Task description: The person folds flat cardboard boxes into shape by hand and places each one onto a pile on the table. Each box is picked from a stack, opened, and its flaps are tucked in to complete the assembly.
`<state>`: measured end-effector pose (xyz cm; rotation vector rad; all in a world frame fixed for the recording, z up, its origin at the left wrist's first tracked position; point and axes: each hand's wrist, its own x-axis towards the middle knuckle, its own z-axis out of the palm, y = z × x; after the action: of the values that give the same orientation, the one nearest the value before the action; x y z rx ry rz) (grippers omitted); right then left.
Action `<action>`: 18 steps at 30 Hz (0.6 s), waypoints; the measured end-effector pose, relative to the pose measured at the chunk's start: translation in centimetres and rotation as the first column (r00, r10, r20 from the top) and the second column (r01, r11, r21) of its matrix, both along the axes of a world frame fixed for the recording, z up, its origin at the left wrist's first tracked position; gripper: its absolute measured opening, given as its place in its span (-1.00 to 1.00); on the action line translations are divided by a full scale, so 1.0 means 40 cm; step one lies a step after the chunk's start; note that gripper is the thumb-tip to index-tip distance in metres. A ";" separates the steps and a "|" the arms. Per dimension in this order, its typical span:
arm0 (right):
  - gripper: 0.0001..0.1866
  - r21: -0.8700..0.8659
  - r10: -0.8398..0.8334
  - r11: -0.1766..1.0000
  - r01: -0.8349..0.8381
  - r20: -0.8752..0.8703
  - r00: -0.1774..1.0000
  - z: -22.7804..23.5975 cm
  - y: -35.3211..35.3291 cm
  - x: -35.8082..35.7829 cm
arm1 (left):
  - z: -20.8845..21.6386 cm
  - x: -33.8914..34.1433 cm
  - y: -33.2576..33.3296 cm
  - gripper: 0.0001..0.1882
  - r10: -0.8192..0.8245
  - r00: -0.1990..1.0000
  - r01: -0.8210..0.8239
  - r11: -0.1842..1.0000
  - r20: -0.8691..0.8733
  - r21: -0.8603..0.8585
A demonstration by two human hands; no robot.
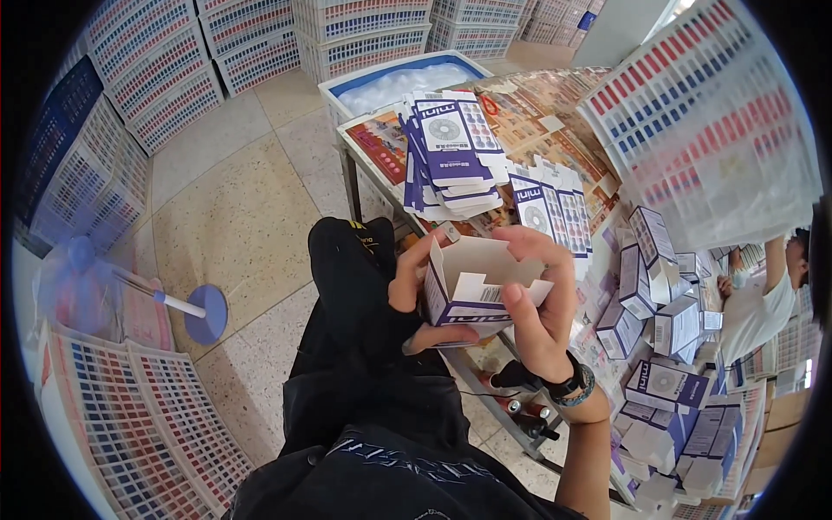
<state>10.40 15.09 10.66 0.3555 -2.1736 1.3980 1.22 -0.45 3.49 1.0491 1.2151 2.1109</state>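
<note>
A small white and purple carton (472,314), unfolded into a box with its top flaps standing up, is held in front of my lap. My left hand (406,284) grips it from the left, fingers behind and thumb along the lower front. My right hand (548,325) curves around the carton's right side, fingers at the far rim and thumb at a near flap. The carton's inside looks bare white, though its bottom is hidden. Beyond it, a pile of flat cartons (446,139) lies on the table (520,94), with a second fanned pile (550,208) beside it.
Many made-up boxes (672,386) crowd the table's right side. A blue-rimmed white tub (334,102) stands behind the table. Stacked plastic crates (160,78) line the left and back. A purple fan (206,314) is at left. Another person (763,303) sits far right.
</note>
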 end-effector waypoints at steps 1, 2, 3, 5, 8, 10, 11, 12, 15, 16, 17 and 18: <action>-0.58 -0.157 -0.056 0.986 0.057 0.011 0.998 -0.003 -0.018 -0.002 | -0.028 0.010 0.011 0.18 0.150 0.986 -0.144 0.986 -0.076 0.080; -0.48 -0.310 -0.110 0.944 0.114 0.032 0.993 0.001 -0.028 -0.002 | -0.074 0.020 0.036 0.18 0.347 0.915 -0.306 0.930 -0.207 0.205; -0.48 -0.309 -0.106 0.945 0.111 0.035 0.994 0.014 -0.031 -0.001 | -0.088 0.010 0.035 0.18 0.351 0.914 -0.311 0.928 -0.204 0.204; -0.27 -0.417 0.084 0.908 0.025 0.242 0.967 0.050 -0.027 0.006 | -0.094 -0.010 0.037 0.13 0.417 0.747 -0.268 0.902 -0.518 0.340; -0.29 -0.423 0.157 0.906 -0.016 0.299 0.941 0.042 -0.013 0.012 | -0.070 -0.011 0.044 -0.10 0.404 0.737 -0.229 0.904 -0.542 0.362; -0.32 -0.436 0.175 0.899 -0.030 0.297 0.939 0.020 -0.008 0.012 | -0.054 -0.023 0.036 -0.28 0.368 0.684 -0.161 0.918 -0.629 0.362; -0.32 -0.436 0.175 0.900 -0.030 0.296 0.939 0.025 -0.005 0.012 | -0.064 -0.028 0.030 -0.28 0.368 0.684 -0.160 0.918 -0.630 0.363; -0.31 -0.400 0.256 0.906 -0.141 0.250 0.934 0.033 0.002 0.011 | -0.081 -0.033 0.028 -0.32 0.393 0.663 -0.173 0.908 -0.637 0.381; -0.35 -0.514 0.403 0.811 -0.279 0.145 0.904 0.063 0.004 0.012 | -0.066 -0.028 0.029 -0.38 0.442 0.653 -0.193 0.882 -0.615 0.429; -0.38 -0.653 0.457 0.694 -0.304 0.072 0.887 0.072 0.004 0.013 | -0.050 -0.023 0.030 -0.41 0.466 0.664 -0.203 0.865 -0.585 0.458; -0.38 -0.651 0.461 0.693 -0.309 0.071 0.884 0.074 0.008 0.012 | -0.043 -0.022 0.029 -0.44 0.494 0.670 -0.219 0.845 -0.554 0.488; -0.45 -0.525 0.430 0.805 -0.276 0.196 0.881 0.076 0.015 0.013 | -0.044 -0.028 0.022 -0.40 0.518 0.622 -0.225 0.837 -0.587 0.499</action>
<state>10.91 15.69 13.70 0.3906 -1.9415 2.2876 0.10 0.45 1.73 2.0992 1.4941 2.4116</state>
